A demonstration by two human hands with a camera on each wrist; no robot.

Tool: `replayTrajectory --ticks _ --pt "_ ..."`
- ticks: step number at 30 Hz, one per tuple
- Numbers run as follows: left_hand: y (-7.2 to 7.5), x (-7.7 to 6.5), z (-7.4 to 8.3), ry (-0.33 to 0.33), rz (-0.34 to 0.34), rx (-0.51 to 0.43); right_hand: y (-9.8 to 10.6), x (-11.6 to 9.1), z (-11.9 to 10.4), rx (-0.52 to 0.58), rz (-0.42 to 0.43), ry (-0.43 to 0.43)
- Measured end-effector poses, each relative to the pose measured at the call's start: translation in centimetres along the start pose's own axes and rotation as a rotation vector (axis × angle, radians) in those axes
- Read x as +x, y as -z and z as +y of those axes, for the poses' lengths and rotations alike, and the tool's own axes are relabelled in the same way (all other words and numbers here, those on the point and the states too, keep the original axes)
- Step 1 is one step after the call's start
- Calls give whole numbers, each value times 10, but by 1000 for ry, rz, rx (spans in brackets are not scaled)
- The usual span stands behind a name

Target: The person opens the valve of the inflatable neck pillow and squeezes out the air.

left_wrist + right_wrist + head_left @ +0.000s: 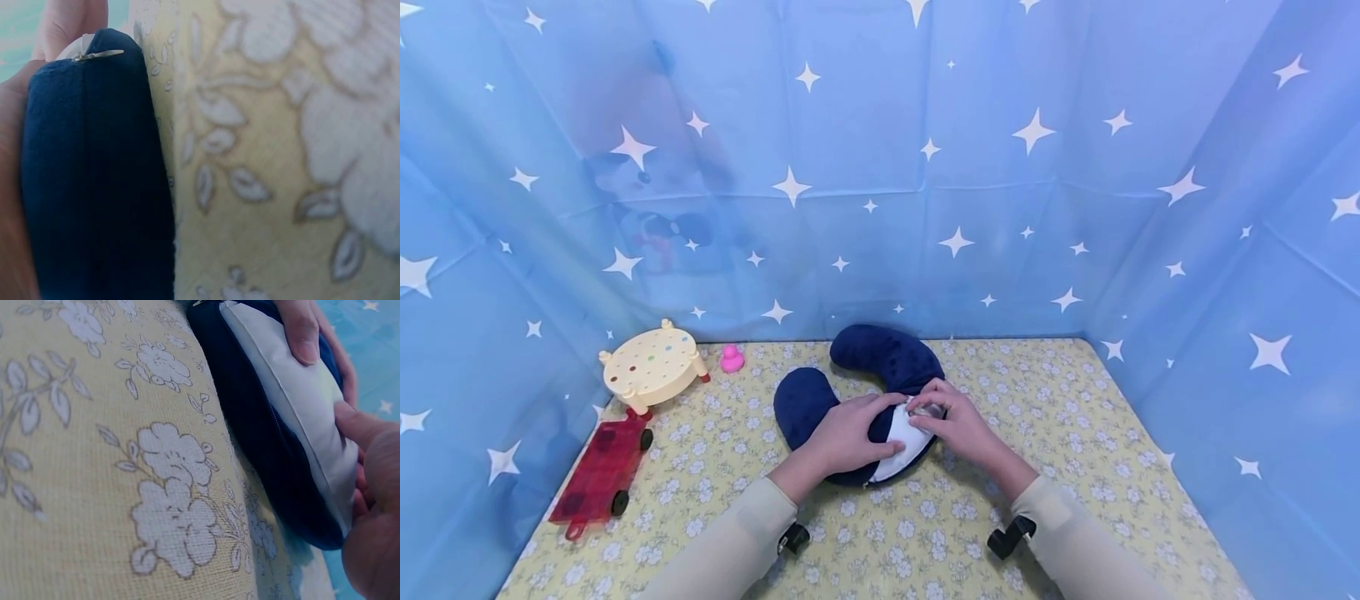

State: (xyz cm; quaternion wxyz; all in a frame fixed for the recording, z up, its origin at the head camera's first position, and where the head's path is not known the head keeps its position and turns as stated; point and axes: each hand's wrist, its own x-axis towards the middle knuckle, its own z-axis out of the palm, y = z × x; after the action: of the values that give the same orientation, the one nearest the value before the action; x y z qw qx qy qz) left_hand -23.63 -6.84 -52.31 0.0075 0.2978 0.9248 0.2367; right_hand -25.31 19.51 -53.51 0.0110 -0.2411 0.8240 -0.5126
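A navy U-shaped neck pillow (808, 400) lies on the flowered cloth, its curved end toward me. Its zip (275, 415) is undone along the outer edge, baring white inner fabric (300, 394). My left hand (853, 433) holds the pillow across its curve, thumb on the white part and fingers toward the far side. With thumb and bent fingers, my right hand (958, 425) pinches the pillow at the right end of the white part. In the left wrist view, a zip pull (103, 55) sticks out at the top of the navy cover.
On the left stand a round cream toy table (651, 365) with coloured dots and a translucent red toy cart (598, 467) with black wheels. A small pink duck (732, 358) sits near the back edge. Blue star-patterned curtains (880, 167) enclose the flowered tabletop (1075, 467).
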Motion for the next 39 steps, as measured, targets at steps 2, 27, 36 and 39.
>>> replayTrajectory --ticks 2,27,36,39 --pt "0 0 0 1 0 -5 0 0 0 -2 -1 1" --pt "-6 3 -3 -1 24 -27 -8 0 2 15 18 -12" --pt "-8 3 -5 9 16 -45 -11 0 2 9 35 -14" --pt "-7 2 -4 10 21 -49 -11 0 3 5 33 -20"
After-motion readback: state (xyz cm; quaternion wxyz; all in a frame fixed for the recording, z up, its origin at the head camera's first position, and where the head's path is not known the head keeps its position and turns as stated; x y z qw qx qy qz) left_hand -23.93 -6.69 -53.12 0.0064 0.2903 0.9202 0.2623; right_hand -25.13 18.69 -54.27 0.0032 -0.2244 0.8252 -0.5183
